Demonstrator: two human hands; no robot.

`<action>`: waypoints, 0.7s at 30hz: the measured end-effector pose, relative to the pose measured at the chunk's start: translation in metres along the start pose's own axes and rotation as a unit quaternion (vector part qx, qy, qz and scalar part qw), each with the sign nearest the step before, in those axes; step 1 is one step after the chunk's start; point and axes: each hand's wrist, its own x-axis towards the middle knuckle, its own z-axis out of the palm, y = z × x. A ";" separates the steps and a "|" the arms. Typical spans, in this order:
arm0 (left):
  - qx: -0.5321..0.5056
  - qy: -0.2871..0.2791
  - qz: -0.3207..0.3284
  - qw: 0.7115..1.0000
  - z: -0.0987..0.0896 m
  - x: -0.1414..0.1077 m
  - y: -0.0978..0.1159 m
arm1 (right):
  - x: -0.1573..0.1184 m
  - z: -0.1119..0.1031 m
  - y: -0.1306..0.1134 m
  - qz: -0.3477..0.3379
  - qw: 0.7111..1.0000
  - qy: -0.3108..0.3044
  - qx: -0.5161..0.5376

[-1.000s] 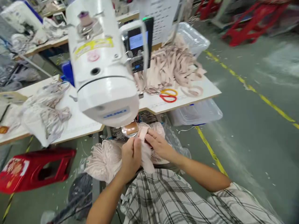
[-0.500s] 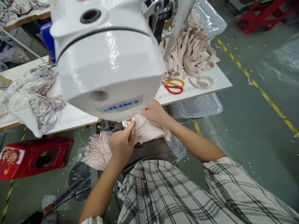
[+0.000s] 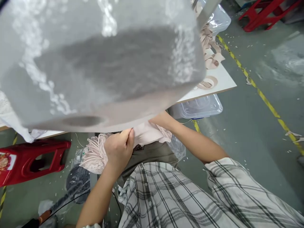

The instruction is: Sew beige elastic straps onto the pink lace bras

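The white head of a sewing machine (image 3: 106, 72) fills the upper view, very close and blurred. Below its front edge my left hand (image 3: 120, 144) is closed with the thumb pressed down, gripping a pale pink fabric piece (image 3: 144, 133) with lace at its right end. My right hand (image 3: 160, 119) lies at the far side of that fabric; its fingers are hidden behind the machine head. A gathered bundle of pale pink lace (image 3: 93, 155) hangs just left of my left hand. The needle area is out of sight.
Beige fabric strips (image 3: 210, 47) lie on the white table (image 3: 220, 77) at right. A clear plastic box (image 3: 201, 107) sits below it. Red stools stand at left (image 3: 35, 161) and far right (image 3: 263, 15). Yellow floor tape (image 3: 261, 95) crosses the right side.
The machine head now looms larger and covers the scissors, most of the strips and the pile on the left. My left hand has shifted slightly left; both hands stay at the fabric.
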 end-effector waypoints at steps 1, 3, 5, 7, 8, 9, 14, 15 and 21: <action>-0.001 0.001 0.002 1.000 0.000 0.000 0.000 | 0.000 0.001 0.001 -0.008 1.000 0.001 0.004; -0.003 0.005 0.005 1.000 0.001 0.000 0.000 | -0.001 0.002 0.003 -0.024 1.000 0.005 0.010; -0.002 0.008 0.006 1.000 0.001 0.000 -0.001 | -0.002 0.002 0.004 -0.029 0.999 0.008 0.015; -0.001 0.010 0.008 1.000 0.001 0.000 -0.001 | -0.002 0.003 0.004 -0.023 1.000 0.012 0.017; 0.000 0.009 0.008 1.000 0.001 0.000 -0.002 | -0.003 0.003 0.004 -0.019 1.000 0.014 0.018; 0.001 0.008 0.007 1.000 0.001 0.000 -0.002 | -0.003 0.003 0.004 -0.016 1.000 0.015 0.021; 0.001 -0.003 0.002 1.000 0.001 0.000 -0.002 | -0.003 0.002 0.004 -0.008 0.999 0.015 0.038; 0.002 -0.005 -0.001 1.000 0.001 -0.001 -0.003 | -0.003 0.002 0.004 -0.006 0.999 0.015 0.040; 0.015 0.003 0.005 1.000 0.003 -0.001 -0.003 | -0.002 0.000 0.003 -0.001 0.999 0.003 0.046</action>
